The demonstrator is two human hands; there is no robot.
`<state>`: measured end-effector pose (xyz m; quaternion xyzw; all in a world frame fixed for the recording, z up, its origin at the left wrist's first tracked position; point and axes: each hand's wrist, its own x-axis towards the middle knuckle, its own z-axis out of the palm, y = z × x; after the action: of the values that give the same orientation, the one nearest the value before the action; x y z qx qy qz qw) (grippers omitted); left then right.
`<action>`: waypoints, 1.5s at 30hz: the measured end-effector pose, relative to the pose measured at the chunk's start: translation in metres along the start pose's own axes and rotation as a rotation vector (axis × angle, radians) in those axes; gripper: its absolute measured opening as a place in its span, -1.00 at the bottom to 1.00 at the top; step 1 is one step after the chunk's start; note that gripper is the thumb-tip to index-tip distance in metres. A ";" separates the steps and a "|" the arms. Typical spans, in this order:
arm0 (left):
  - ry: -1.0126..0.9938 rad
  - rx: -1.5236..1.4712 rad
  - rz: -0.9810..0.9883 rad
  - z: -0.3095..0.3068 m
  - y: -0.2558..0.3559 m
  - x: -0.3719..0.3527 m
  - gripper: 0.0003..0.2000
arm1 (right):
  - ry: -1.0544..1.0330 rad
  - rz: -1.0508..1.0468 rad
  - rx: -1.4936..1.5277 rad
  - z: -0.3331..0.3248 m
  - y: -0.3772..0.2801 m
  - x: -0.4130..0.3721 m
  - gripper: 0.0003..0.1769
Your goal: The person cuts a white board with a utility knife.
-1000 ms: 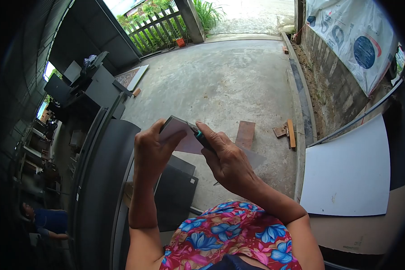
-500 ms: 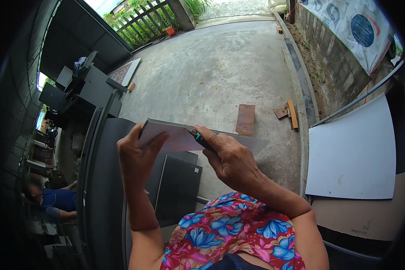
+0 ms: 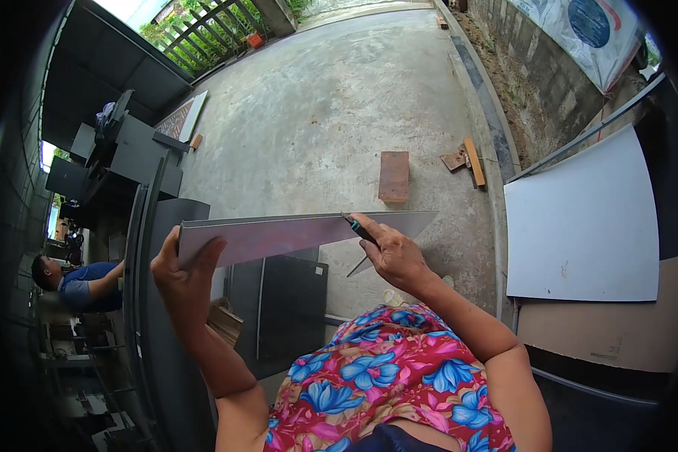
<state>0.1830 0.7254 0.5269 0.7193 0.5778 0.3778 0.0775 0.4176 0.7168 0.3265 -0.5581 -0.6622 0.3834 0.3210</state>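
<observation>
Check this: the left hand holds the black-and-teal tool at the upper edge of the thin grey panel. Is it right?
Not quite: the head view shows the right hand holding the black-and-teal tool at the upper edge of the thin grey panel.

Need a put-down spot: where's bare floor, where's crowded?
Widest bare patch: concrete floor beyond the held panel, left of the brown block. Smaller gap: between block and wood scraps. Crowded: around the left forearm, with dark boards and brown pieces.
</observation>
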 end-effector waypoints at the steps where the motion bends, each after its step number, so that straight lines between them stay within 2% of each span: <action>1: 0.009 0.018 -0.011 -0.004 -0.006 -0.002 -0.77 | 0.025 0.008 0.003 0.012 0.023 0.001 -0.47; 3: 0.029 0.043 -0.032 -0.010 -0.016 -0.007 -0.75 | 0.078 0.025 -0.003 0.033 0.071 0.005 -0.48; 6: 0.038 0.176 -0.068 -0.021 -0.024 -0.014 -0.74 | 0.129 -0.020 0.076 0.054 0.106 0.014 -0.50; 9: -0.059 0.057 -0.092 -0.026 -0.049 -0.011 -0.75 | 0.135 0.048 0.017 0.045 0.080 0.007 -0.50; 10: 0.061 0.193 -0.031 -0.024 -0.083 -0.004 -0.70 | 0.180 0.014 -0.028 0.050 0.077 0.005 -0.47; 12: -0.001 0.236 0.206 0.007 -0.061 0.017 -0.64 | 0.218 -0.038 0.135 0.033 0.050 -0.005 -0.47; 15: 0.028 0.412 0.530 0.006 0.001 0.015 -0.54 | 0.235 -0.031 0.243 0.011 0.046 -0.016 -0.49; 16: -0.024 0.303 0.336 0.019 0.026 0.012 -0.56 | 0.238 -0.018 0.267 0.004 0.049 -0.018 -0.49; 19: -0.060 0.341 0.339 0.049 0.073 0.020 -0.58 | 0.377 -0.014 0.253 -0.011 0.073 -0.025 -0.52; 22: -0.145 0.086 0.284 0.077 0.106 0.023 -0.65 | 0.408 0.092 0.112 -0.031 0.082 -0.038 -0.50; 25: -0.230 0.060 0.282 0.100 0.133 0.021 -0.70 | 0.459 0.031 0.208 -0.069 0.068 -0.067 -0.52; 26: -0.211 -0.046 0.323 0.111 0.137 0.020 -0.73 | 0.491 -0.001 0.251 -0.078 0.067 -0.077 -0.53; 29: -0.144 -0.260 0.372 0.147 0.145 0.022 -0.72 | 0.523 0.106 0.248 -0.081 0.093 -0.089 -0.53; 30: 0.001 -0.240 0.483 0.166 0.132 0.027 -0.69 | 0.505 0.194 0.241 -0.081 0.103 -0.095 -0.53; 32: 0.015 -0.238 0.531 0.199 0.107 0.036 -0.69 | 0.465 0.372 0.232 -0.075 0.127 -0.107 -0.52; 37: 0.037 -0.233 0.675 0.275 0.057 0.068 -0.65 | 0.621 0.644 0.274 -0.021 0.188 -0.125 -0.49; 38: 0.414 0.101 1.183 0.284 0.047 0.080 -0.66 | 0.638 0.687 0.285 -0.009 0.192 -0.126 -0.49; 39: 0.145 -0.244 0.803 0.276 0.077 0.050 -0.66 | 0.659 0.712 0.308 0.001 0.192 -0.127 -0.49; 40: 0.025 -0.625 0.381 0.267 0.108 0.019 -0.64 | 0.675 0.735 0.327 0.009 0.189 -0.131 -0.50; 42: 0.205 -0.578 0.724 0.281 0.100 0.025 -0.51 | 0.745 0.770 0.362 0.022 0.183 -0.139 -0.51; 44: 0.248 -0.589 0.819 0.289 0.099 0.025 -0.55 | 0.861 0.788 0.423 0.042 0.177 -0.139 -0.52; 45: 0.197 -0.629 0.798 0.291 0.101 0.024 -0.52 | 0.987 0.761 0.289 0.056 0.176 -0.140 -0.53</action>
<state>0.4466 0.8090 0.3888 0.7866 0.1215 0.5994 0.0849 0.4804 0.5852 0.1466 -0.8160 -0.1337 0.2538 0.5018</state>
